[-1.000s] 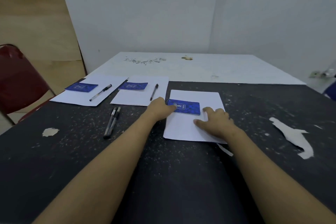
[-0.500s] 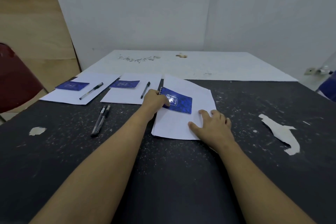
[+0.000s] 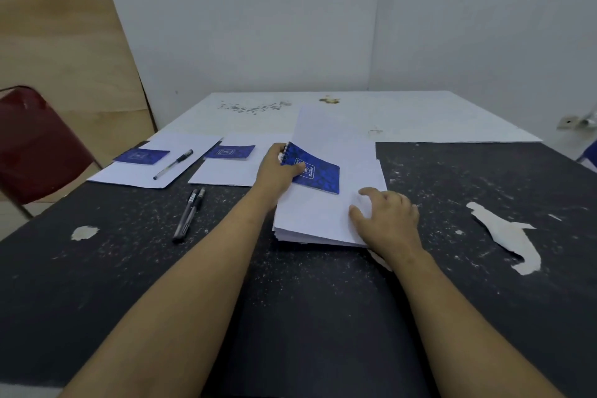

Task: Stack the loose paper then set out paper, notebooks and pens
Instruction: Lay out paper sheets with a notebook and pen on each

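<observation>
The left hand pinches the blue notebook at its spiral edge just above the centre of the frame, thumb flat on the cover and the other fingers tucked behind, where I cannot see them. The notebook is tilted, resting against the top sheet, which is raised at its left side so its far edge stands up over the pale surface behind. Just to the lower right, the right hand rests on the paper stack, fingers loosely bent and spread, tips pressing on the paper and gripping nothing. The stack lies on the black table, its near edges slightly fanned. Left of the stack, two loose pens lie side by side on the bare tabletop. Beyond them, toward the upper left, a middle sheet carries a second notebook, and just beside it a left sheet holds a third notebook with a pen to its right. A red chair stands at the left edge, and a peeled patch marks the table at right.
</observation>
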